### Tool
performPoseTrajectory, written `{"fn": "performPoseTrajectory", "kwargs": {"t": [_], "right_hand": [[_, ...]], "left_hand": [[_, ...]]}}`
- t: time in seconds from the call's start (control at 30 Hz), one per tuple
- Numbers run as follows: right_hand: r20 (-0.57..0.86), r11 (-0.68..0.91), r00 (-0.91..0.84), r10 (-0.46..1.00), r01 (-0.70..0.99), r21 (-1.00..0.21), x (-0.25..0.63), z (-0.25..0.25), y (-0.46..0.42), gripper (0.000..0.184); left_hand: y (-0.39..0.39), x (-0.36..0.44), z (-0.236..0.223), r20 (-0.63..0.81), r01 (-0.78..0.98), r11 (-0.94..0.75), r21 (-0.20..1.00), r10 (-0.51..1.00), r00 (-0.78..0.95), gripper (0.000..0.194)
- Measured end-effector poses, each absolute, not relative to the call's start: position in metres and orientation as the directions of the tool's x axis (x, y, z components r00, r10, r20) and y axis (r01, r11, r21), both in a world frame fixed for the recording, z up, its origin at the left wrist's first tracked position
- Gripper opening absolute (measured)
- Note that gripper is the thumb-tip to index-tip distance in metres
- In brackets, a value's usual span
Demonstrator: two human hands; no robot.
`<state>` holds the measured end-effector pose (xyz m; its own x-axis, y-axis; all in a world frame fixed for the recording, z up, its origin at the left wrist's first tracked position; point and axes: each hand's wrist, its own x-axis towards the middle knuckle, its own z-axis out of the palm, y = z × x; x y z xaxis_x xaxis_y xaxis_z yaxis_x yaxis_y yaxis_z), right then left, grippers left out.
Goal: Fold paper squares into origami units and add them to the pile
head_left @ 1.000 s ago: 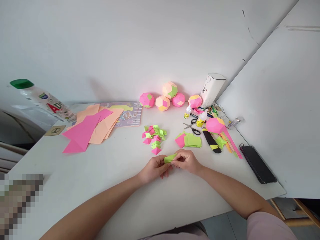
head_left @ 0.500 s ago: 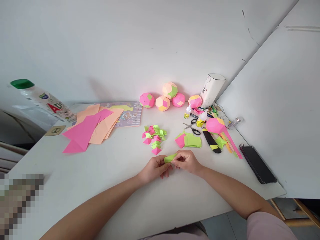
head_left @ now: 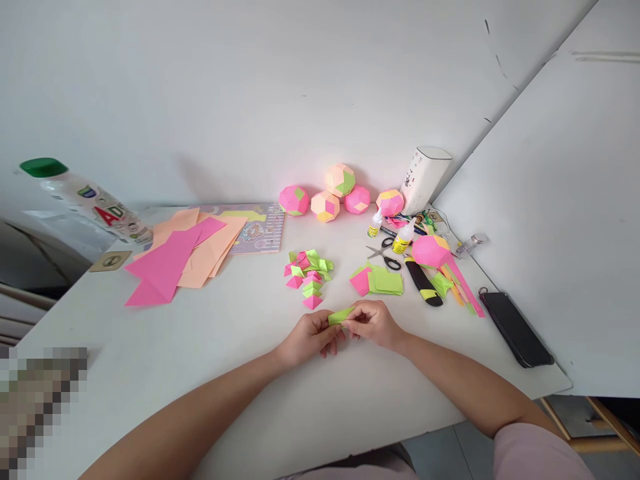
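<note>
A small folded green paper strip (head_left: 341, 315) is pinched between both hands just above the white table (head_left: 240, 360). My left hand (head_left: 309, 339) grips its left end with the fingers curled. My right hand (head_left: 374, 323) pinches its right end. Right behind the hands lies a heap of small folded pink and green paper units (head_left: 309, 273). A stack of green and pink paper squares (head_left: 381, 280) sits to the right of that heap.
Several pink, peach and green paper balls (head_left: 330, 195) stand by the wall. Pink and peach sheets (head_left: 185, 257) lie at the left near a bottle (head_left: 85, 197). Scissors (head_left: 384, 253), glue bottles (head_left: 403, 236), a cutter (head_left: 423, 281), a white box (head_left: 425, 179) and a phone (head_left: 516, 328) are at the right.
</note>
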<state>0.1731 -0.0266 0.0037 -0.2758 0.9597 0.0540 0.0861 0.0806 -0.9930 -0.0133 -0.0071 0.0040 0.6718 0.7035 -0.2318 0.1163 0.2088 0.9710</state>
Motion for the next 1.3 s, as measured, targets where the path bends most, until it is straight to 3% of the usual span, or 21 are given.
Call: {"fn": "performPoseTrajectory", "kwargs": {"t": [0.27, 0.4, 0.6, 0.83, 1.3], "right_hand": [[-0.009, 0.009, -0.273, 0.962, 0.066, -0.998, 0.1742, -0.001, -0.0257, 0.019], [-0.007, -0.011, -0.24, 0.971, -0.013, -1.0, 0.174, -0.0015, -0.0242, 0.029], [0.037, 0.083, -0.366, 0.93, 0.112, -0.99, 0.1761, 0.0036, -0.0224, 0.019], [0.03, 0.099, -0.355, 0.935, 0.179, -0.979, 0.1757, 0.005, -0.0219, 0.03], [0.024, 0.089, -0.317, 0.948, 0.192, -0.977, 0.1733, 0.0075, -0.0221, 0.031]], "left_hand": [[-0.0061, -0.0139, 0.0064, -0.233, 0.086, 0.235, 0.968, 0.716, 0.658, 0.027], [-0.0036, -0.0152, 0.0071, -0.222, 0.04, 0.262, 0.964, 0.717, 0.661, 0.026], [-0.0012, -0.0163, 0.002, -0.201, -0.029, 0.295, 0.955, 0.715, 0.669, 0.024], [-0.0012, -0.0158, 0.0026, -0.201, -0.028, 0.295, 0.955, 0.716, 0.669, 0.026], [-0.0026, -0.0153, 0.0066, -0.214, -0.011, 0.295, 0.956, 0.718, 0.663, 0.028]]}}
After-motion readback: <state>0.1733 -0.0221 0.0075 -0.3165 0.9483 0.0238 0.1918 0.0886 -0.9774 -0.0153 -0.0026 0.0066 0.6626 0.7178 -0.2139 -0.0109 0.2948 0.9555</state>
